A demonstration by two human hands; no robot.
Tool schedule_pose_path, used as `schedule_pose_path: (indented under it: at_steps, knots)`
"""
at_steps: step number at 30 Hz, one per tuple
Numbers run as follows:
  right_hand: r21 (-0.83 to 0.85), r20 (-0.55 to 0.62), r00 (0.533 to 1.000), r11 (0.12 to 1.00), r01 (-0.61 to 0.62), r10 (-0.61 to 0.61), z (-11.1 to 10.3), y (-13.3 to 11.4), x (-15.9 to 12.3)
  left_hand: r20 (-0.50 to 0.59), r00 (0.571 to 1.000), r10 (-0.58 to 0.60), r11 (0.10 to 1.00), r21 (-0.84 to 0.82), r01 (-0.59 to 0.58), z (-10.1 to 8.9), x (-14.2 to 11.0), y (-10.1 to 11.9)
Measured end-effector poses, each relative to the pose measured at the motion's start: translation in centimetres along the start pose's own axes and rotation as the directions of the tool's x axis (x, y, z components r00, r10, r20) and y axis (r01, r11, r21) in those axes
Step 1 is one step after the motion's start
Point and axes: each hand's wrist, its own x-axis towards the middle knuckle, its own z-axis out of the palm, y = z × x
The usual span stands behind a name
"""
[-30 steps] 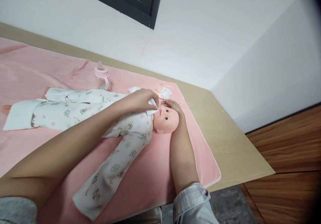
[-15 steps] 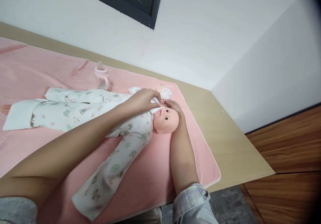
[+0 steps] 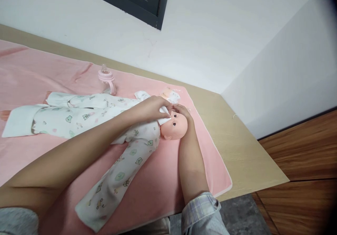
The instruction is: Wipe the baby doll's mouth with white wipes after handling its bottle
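Note:
A baby doll (image 3: 177,126) in a white printed sleepsuit (image 3: 116,136) lies on a pink towel (image 3: 47,77), head to the right. My left hand (image 3: 151,108) pinches a small white wipe (image 3: 163,118) and presses it on the doll's face, over the mouth and cheek. My right hand (image 3: 184,114) cups the top of the doll's head, fingers curled round it.
A pink baby bottle (image 3: 106,80) lies on the towel behind the doll. A small packet or folded cloth (image 3: 171,95) sits near the towel's far right corner. The wooden table (image 3: 237,150) ends at the right, with wooden floor beyond. White walls stand close behind.
My left hand has slid the wipe a little up the doll's face, from the mouth toward the cheek. My right hand has stayed on the head.

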Motion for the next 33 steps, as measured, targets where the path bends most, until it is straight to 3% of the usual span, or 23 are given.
schedule_pose_path:
  at_steps: [3,13,20,24,28,30,33]
  knots:
    - [0.0,0.037,0.999,1.0,0.007,-0.007,0.0,0.1,0.1,-0.037,0.999,-0.027,0.999,0.018,0.028,0.1,0.0,-0.1]
    - [0.054,-0.002,1.0,0.998,-0.015,0.015,0.1,0.3,-0.1,-0.121,0.99,-0.069,0.998,-0.005,0.069,0.7,0.2,-1.0]
    - [0.066,-0.007,1.0,0.998,0.012,-0.012,-0.6,0.4,0.7,-0.21,0.977,-0.032,0.999,-0.022,0.028,-1.2,0.1,-2.1]
    - [0.033,0.096,0.988,0.993,0.116,-0.119,-0.7,-2.9,-0.4,-0.248,0.967,-0.054,0.999,-0.011,0.053,-2.0,0.1,-3.3]
    - [-0.155,0.331,0.917,0.946,0.284,-0.221,1.1,-7.9,-3.6,-0.265,0.962,-0.067,0.998,-0.014,0.066,-1.8,0.3,-3.9]
    - [-0.258,0.435,0.876,0.903,0.344,-0.21,2.3,-9.7,-5.1,-0.274,0.958,-0.08,0.997,-0.017,0.078,-1.7,0.4,-3.9]
    - [-0.373,0.445,0.877,0.852,0.368,-0.184,3.7,-10.9,-6.3,-0.295,0.951,-0.095,0.996,-0.027,0.091,-1.8,0.4,-3.8]
